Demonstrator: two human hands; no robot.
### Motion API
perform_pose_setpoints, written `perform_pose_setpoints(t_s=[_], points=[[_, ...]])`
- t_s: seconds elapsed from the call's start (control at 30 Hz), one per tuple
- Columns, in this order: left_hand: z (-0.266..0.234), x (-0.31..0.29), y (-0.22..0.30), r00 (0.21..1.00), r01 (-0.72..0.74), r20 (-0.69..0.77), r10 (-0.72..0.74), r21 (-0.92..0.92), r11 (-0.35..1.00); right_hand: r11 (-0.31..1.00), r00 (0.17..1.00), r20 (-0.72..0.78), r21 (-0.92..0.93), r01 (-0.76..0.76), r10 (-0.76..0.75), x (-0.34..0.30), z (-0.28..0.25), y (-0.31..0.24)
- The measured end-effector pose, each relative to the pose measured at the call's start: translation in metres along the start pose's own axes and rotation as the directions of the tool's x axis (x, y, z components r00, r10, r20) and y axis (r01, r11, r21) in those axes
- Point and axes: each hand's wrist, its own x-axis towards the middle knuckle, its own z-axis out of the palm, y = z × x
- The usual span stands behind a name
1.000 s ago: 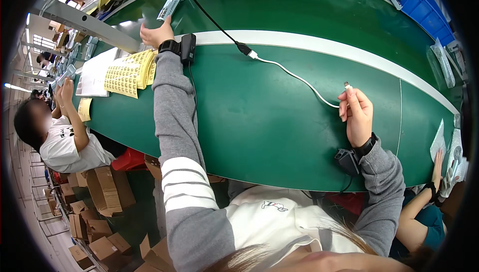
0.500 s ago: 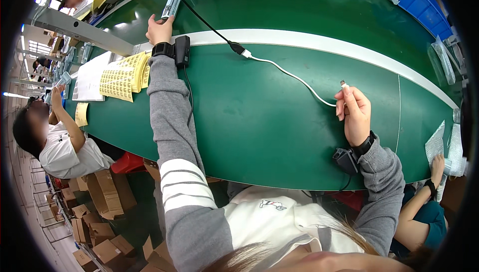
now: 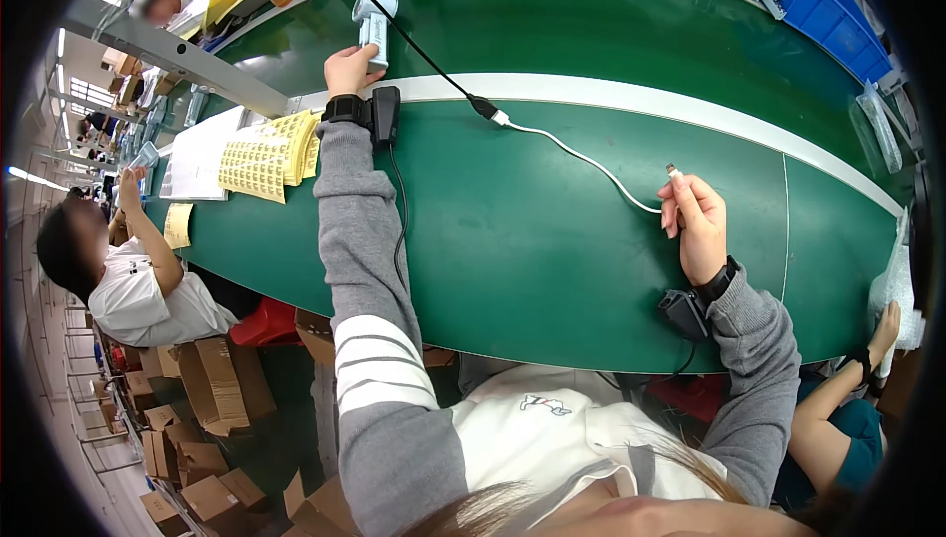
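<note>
L hand (image 3: 350, 69) gripped small pale-blue boxy device (image 3: 373, 33) beyond green belt's white stripe (image 3: 631, 96); R hand (image 3: 698, 225) pinched thin white cable's plug end (image 3: 673, 171) nearer her.

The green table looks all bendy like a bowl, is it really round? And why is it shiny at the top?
In the head view, the fisheye lens curves the straight green table and its white stripe; the corners go black. The pale sheen near the left hand is glare from lights overhead. The right hand and white cable look sharp.
</note>
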Motion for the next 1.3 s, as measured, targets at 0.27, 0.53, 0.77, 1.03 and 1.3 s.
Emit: perform_pose_setpoints(t_s=[0.27, 0.53, 0.77, 1.03, 1.3], points=[[-0.009, -0.029, 0.014, 0.969, -0.073, 0.069, 0.237, -0.837, 0.543, 1.0, 1.0, 0.014, 0.018, 0.002, -0.002, -0.001, 0.005, 0.0], [0.009, -0.132, 0.105, 0.581, -0.814, -0.3, 0.757, -0.222, 0.536, 0.999, 1.0, -0.026, 0.036, 0.015, -0.014, 0.001, 0.003, 0.0], [0.1, -0.226, 0.124, 0.63, -0.393, 0.384, 0.675, -0.592, 0.704, 0.999, 0.999, -0.03, 0.05, 0.02, -0.018, -0.002, 0.0, -0.001], [0.17, -0.208, 0.052, 0.66, 0.298, 0.671, 0.339, -0.647, 0.701, 0.991, 0.983, 0.126, 0.011, 0.134, -0.135, -0.011, 0.003, -0.002], [0.179, -0.221, 0.041, 0.643, 0.414, 0.72, 0.259, -0.612, 0.674, 0.997, 0.985, 0.157, -0.013, 0.078, -0.075, -0.007, -0.002, -0.005]])
